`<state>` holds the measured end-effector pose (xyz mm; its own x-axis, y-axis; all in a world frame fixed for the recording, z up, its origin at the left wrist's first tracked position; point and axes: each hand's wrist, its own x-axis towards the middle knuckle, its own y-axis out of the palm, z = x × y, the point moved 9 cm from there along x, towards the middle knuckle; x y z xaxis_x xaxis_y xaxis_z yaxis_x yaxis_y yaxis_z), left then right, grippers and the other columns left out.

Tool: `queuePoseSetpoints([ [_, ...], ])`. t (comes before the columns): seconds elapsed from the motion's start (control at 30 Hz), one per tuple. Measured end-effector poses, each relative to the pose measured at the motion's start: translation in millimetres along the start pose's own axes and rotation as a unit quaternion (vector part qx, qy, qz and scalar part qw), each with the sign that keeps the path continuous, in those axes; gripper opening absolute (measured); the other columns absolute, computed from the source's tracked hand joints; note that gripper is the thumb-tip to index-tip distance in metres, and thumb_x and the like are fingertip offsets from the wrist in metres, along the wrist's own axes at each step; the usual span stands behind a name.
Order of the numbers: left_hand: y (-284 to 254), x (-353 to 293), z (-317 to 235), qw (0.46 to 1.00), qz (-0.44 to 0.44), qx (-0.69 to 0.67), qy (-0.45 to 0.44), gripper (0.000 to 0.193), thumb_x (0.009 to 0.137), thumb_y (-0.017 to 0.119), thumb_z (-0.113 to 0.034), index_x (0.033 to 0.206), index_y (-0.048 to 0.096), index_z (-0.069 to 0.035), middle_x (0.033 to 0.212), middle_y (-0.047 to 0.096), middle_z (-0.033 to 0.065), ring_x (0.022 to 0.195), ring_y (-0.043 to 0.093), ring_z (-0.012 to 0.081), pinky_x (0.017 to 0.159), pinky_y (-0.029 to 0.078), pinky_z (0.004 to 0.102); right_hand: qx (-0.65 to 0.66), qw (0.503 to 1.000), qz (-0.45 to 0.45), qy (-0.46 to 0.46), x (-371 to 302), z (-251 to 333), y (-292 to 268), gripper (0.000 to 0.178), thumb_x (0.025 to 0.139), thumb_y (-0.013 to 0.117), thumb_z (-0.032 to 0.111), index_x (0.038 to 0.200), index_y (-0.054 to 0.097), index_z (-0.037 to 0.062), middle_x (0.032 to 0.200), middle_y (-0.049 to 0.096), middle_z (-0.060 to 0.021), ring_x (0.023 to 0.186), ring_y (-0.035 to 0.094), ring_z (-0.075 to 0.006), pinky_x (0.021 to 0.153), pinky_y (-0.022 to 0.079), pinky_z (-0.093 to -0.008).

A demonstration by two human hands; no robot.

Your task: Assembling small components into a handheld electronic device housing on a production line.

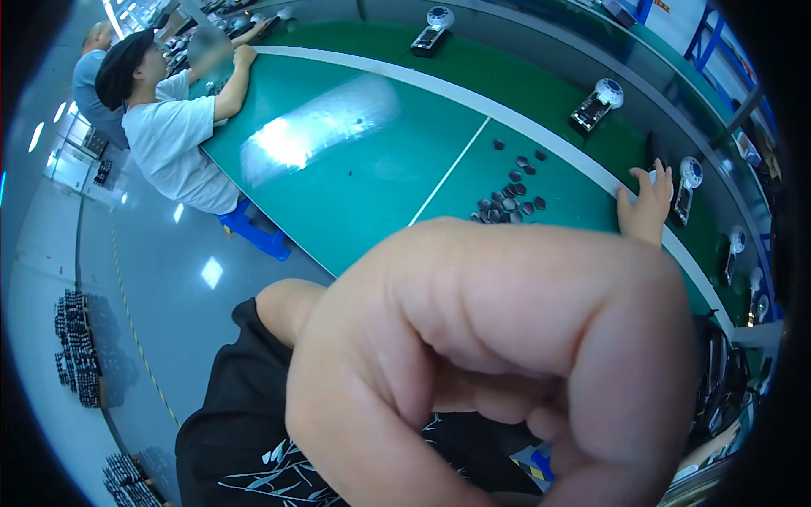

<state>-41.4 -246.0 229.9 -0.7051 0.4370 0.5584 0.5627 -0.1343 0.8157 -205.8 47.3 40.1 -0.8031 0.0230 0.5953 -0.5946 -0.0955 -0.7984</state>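
Very close to the lens, my left hand (507,296) fills the lower middle. Its fingers are curled inward, and whatever they hold, if anything, is hidden. Beyond it, my right hand (646,203) reaches to the belt's edge on the right. Its fingers bend round a white round-headed device, of which only a little white shows between them; a dark part stands just behind. My right forearm is hidden by the left hand. A heap of small dark polygonal pieces (507,203) lies on the green table (380,186), left of the right hand.
A green conveyor belt (515,72) curves past the table, bearing several devices with white round heads, such as this device (597,106). At far left a co-worker in a white shirt (173,144) sits on a blue stool (258,230). Stacked dark parts (78,346) stand on the floor.
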Motion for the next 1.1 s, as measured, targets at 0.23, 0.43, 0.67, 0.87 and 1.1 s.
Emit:
queuePoseSetpoints([
  [0.23, -7.7, 4.9, -28.0, 0.997, 0.008, 0.073, 0.006, 0.015, 0.084, 0.063, 0.005, 0.096, 0.058, -0.004, 0.090, 0.063, 0.0139, 0.066, 0.059, 0.0177, 0.057, 0.049, 0.0228, 0.008, 1.000, 0.011, 0.022, -0.1, 19.5, -1.7, 0.031, 0.082, 0.068, 0.018, 0.111, 0.065, 0.0082, 0.147, 0.042, -0.0215, 0.144, 0.028, -0.0400, 0.113, 0.029, -0.0487],
  [0.43, -14.3, 1.8, -36.3, 0.992, 0.004, 0.126, -0.001, 0.013, 0.088, 0.059, 0.004, 0.096, 0.057, -0.006, 0.090, 0.062, 0.0130, 0.066, 0.059, 0.0175, 0.056, 0.047, 0.0223, 0.007, 1.000, 0.003, 0.009, 1.4, 32.5, 0.6, 0.031, 0.082, 0.068, 0.020, 0.111, 0.065, 0.0088, 0.147, 0.042, -0.0223, 0.144, 0.028, -0.0405, 0.113, 0.028, -0.0491],
  [0.67, -48.1, 13.6, -51.5, 0.981, -0.019, 0.191, -0.005, 0.012, 0.091, 0.054, 0.003, 0.096, 0.055, -0.009, 0.090, 0.060, 0.0119, 0.066, 0.058, 0.0173, 0.054, 0.045, 0.0217, 0.001, 1.000, 0.005, -0.003, 11.0, 44.2, 16.2, 0.033, 0.081, 0.069, 0.021, 0.112, 0.064, 0.0114, 0.148, 0.041, -0.0210, 0.144, 0.028, -0.0409, 0.113, 0.029, -0.0487],
  [0.87, -72.6, 20.3, -57.7, 0.969, -0.027, 0.247, -0.016, 0.013, 0.094, 0.050, 0.002, 0.096, 0.054, -0.011, 0.090, 0.059, 0.0110, 0.066, 0.057, 0.0172, 0.053, 0.044, 0.0212, -0.012, 1.000, 0.008, -0.005, 18.6, 52.1, 27.4, 0.033, 0.081, 0.068, 0.020, 0.112, 0.065, 0.0093, 0.144, 0.045, -0.0227, 0.141, 0.032, -0.0416, 0.111, 0.031, -0.0498],
  [1.1, -240.3, 10.3, -106.9, 0.495, -0.122, 0.855, 0.092, 0.021, 0.083, 0.070, -0.004, 0.101, 0.060, -0.006, 0.092, 0.061, 0.0080, 0.065, 0.053, 0.0103, 0.052, 0.041, 0.0213, 0.023, 1.000, -0.004, -0.010, 26.2, 59.1, 35.5, 0.043, 0.081, 0.067, 0.020, 0.122, 0.060, 0.0070, 0.141, 0.047, -0.0240, 0.136, 0.038, -0.0425, 0.110, 0.034, -0.0491],
])
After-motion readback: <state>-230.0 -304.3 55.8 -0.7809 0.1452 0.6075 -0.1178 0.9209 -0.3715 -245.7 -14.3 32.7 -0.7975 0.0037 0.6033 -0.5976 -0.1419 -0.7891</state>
